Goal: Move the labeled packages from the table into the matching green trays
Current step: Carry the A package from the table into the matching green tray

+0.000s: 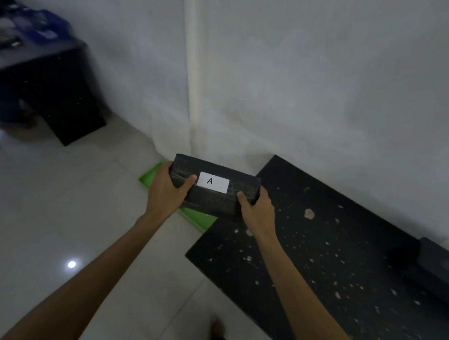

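A black wrapped package [215, 196] with a white label reading "A" is held in the air between both hands. My left hand [168, 190] grips its left end and my right hand [258, 210] grips its right end. Below and behind the package, a green tray [198, 218] lies on the floor by the wall, mostly hidden by the package and my left hand. A second black package [441, 269] with a white label lies at the right edge of the black speckled table [332, 262]; its letter cannot be read.
The white wall [308, 82] runs behind the table and tray. A dark desk [51, 79] with blue and black items stands at far left on the pale tiled floor [48, 221]. My foot [217, 328] shows near the bottom.
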A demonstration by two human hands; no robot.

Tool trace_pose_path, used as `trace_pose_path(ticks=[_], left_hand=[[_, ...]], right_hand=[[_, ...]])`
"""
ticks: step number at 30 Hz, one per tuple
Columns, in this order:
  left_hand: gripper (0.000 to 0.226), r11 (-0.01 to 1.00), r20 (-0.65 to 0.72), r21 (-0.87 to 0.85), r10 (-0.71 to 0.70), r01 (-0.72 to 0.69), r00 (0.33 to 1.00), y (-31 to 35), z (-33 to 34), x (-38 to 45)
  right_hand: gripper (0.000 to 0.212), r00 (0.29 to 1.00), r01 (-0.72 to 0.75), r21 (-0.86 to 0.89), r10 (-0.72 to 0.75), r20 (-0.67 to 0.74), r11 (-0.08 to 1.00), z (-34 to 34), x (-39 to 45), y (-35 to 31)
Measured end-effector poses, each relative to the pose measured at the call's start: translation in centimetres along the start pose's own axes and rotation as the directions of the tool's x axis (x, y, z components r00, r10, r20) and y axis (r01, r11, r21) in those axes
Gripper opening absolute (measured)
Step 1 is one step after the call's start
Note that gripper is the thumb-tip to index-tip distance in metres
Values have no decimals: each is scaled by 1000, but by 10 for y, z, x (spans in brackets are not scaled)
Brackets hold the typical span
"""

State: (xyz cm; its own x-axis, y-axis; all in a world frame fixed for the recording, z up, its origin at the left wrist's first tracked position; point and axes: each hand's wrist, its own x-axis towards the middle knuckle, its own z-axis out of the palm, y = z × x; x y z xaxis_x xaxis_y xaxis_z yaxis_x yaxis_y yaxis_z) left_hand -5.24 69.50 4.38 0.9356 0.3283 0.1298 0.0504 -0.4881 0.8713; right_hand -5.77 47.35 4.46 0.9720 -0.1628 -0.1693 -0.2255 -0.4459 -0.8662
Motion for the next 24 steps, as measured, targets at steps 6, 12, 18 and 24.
trace_pose_path(ticks=[6, 12, 18, 24], left_hand=[[50, 993, 35, 100, -72, 68, 997, -71, -26, 62], [81, 953, 67, 255, -188, 166, 980, -136, -26, 147], [86, 903, 126, 368, -285, 222, 950, -181, -5, 222], [77, 882, 258, 431, -322, 190, 911, -221, 37, 291]], right_hand=[[57, 991, -101, -38, 104, 81, 994, 95, 53, -4], [60, 982, -169, -29, 171, 85, 985, 182, 118, -11], [53, 957, -287, -53, 288, 25, 957, 240, 171, -6], [50, 887, -460, -27, 458, -58, 888, 288, 227, 15]])
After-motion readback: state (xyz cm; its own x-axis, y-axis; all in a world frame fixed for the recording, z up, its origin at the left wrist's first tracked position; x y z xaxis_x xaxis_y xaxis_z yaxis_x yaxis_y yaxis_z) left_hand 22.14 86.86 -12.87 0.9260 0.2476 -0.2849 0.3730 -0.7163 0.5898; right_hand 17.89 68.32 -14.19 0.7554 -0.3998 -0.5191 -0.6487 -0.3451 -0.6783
